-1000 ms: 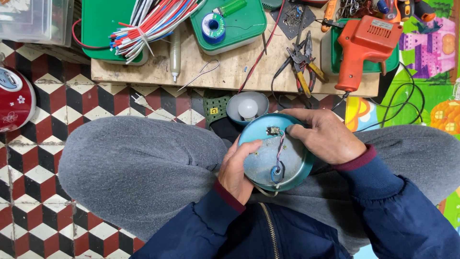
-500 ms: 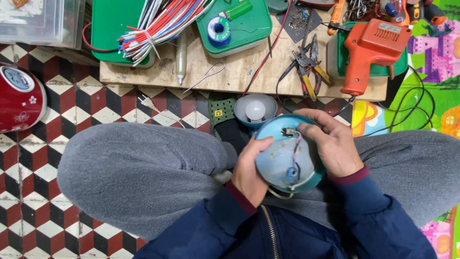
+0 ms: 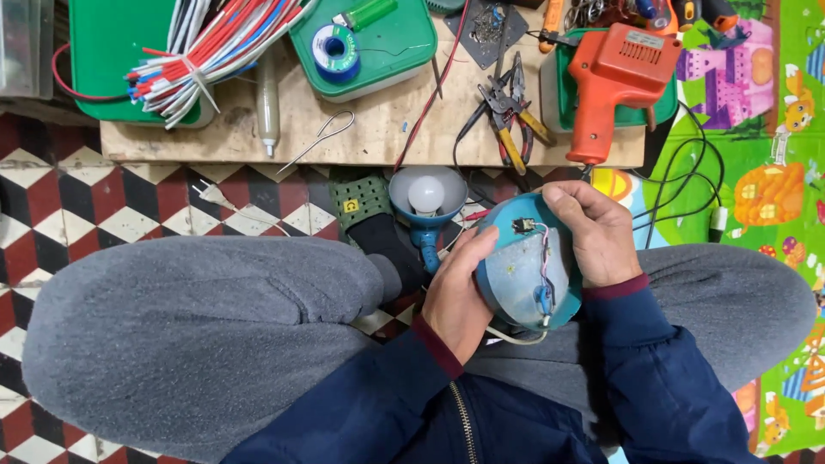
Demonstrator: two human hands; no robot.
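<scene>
Both my hands hold a round teal lamp base [image 3: 522, 266] over my lap, its open underside facing up with thin wires and a small part inside. My left hand [image 3: 454, 295] grips its left rim. My right hand [image 3: 593, 230] wraps over its upper right rim. Just beyond it, the teal lamp head with a white bulb [image 3: 427, 196] points up from the floor.
A low wooden board [image 3: 369, 137] ahead carries pliers [image 3: 509, 110], an orange soldering gun [image 3: 612, 76], a solder spool [image 3: 332, 47] on a green tray, a bundle of coloured wires [image 3: 210, 51] and a white tube. Checkered tiles lie to the left, a colourful play mat to the right.
The lamp base has turned in my hands, tilting its open side more to the left. The camera view shifted, and the bulb head now shows clearly beyond the base.
</scene>
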